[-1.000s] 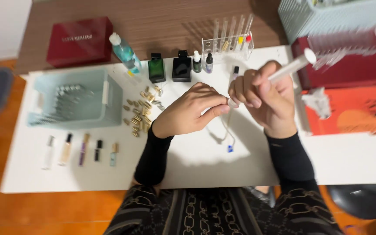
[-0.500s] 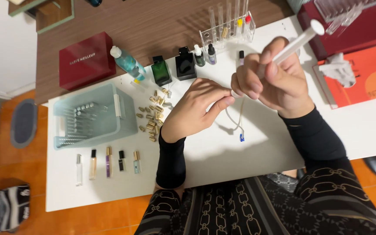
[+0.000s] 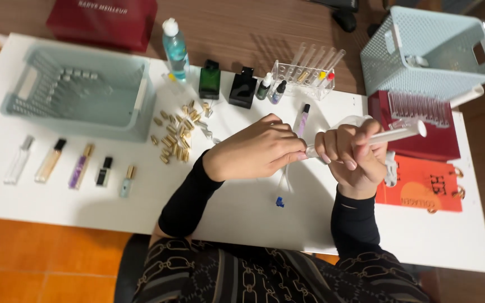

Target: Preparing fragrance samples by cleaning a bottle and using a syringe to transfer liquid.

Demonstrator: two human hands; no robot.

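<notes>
Syringe (image 3: 389, 135) in right hand (image 3: 352, 154), left hand (image 3: 256, 151) at its tip.

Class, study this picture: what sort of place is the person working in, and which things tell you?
Probably a home table set up for decanting perfume: a syringe in the right hand, small filled spray vials in a row, and loose gold caps beside a basket.

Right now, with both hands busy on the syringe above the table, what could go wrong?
1. The right hand grips the syringe while the left hand works at its tip; a slip could spill liquid onto the white table.
2. The thin tube with the blue end hangs loose under the hands and may catch or drop.
3. The small gold caps lie loose near the left forearm; a sweep could scatter them.
</notes>
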